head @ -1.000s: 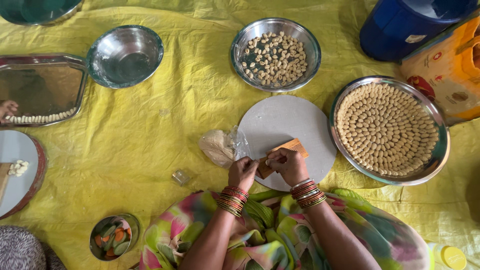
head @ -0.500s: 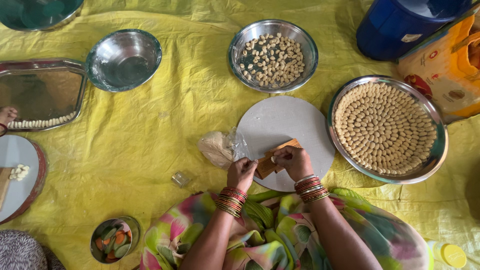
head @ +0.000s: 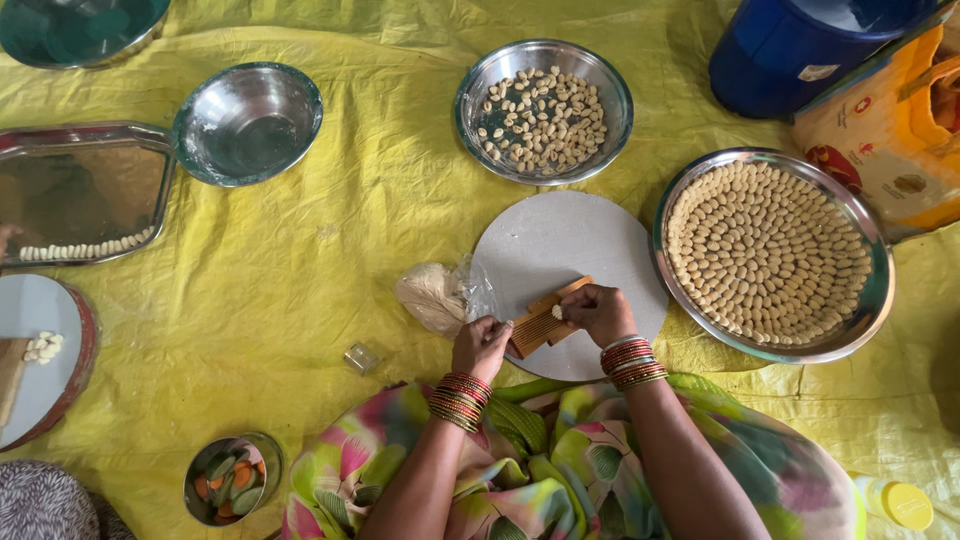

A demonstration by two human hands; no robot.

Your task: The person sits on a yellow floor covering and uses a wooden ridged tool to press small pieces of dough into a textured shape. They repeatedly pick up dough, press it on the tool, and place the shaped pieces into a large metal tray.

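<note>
So the little ridged wooden comb point(head: 545, 318) sits on the round grey board point(head: 560, 250), tilted, with a small dough piece point(head: 557, 312) on it. My right hand point(head: 598, 312) has its grip clamped on the comb's far end to steady it, and the left hand point(head: 482, 345) pinches the near corner. The finished-shells tray point(head: 870, 300) is just right of the board, the bowl of pieces point(head: 543, 112) above it and the dough bag point(head: 435, 295) just left, all within easy reach.

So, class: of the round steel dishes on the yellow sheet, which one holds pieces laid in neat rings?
The wide steel plate at the right, beside the round white board. The bowl above holds loose scattered pieces; the other bowl is empty.
</note>
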